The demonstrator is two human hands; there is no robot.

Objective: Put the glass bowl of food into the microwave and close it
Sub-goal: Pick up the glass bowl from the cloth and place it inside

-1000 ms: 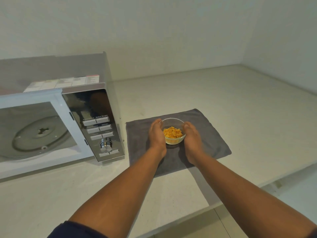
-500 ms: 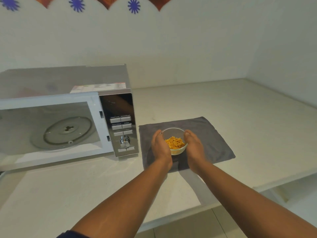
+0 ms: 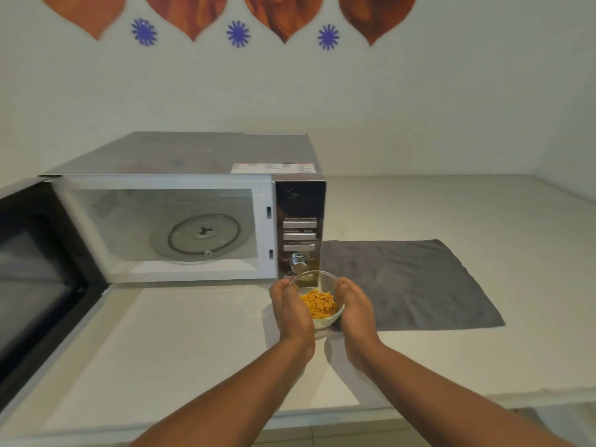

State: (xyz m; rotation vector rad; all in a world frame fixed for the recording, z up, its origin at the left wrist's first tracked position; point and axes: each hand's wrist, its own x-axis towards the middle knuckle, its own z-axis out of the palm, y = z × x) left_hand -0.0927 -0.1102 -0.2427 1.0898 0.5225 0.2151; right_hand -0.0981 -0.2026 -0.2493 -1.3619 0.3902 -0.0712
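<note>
A small glass bowl (image 3: pixel 317 303) of orange food is cupped between my left hand (image 3: pixel 292 309) and my right hand (image 3: pixel 356 312). It is held above the counter, just in front of the microwave's control panel (image 3: pixel 300 230). The microwave (image 3: pixel 180 221) stands at the left with its cavity showing and a round glass turntable (image 3: pixel 196 237) inside. Its dark door (image 3: pixel 42 275) is swung wide open toward me at the far left.
A grey cloth (image 3: pixel 406 282) lies flat on the pale counter (image 3: pixel 193 350) to the right of the bowl. The counter's front edge runs along the bottom. White walls close the back and right, with orange and blue decorations (image 3: pixel 238 33) up high.
Both hands lifted the bowl off the grey cloth and carried it left, toward the microwave's front. The view swung up and left, bringing the open door into sight.
</note>
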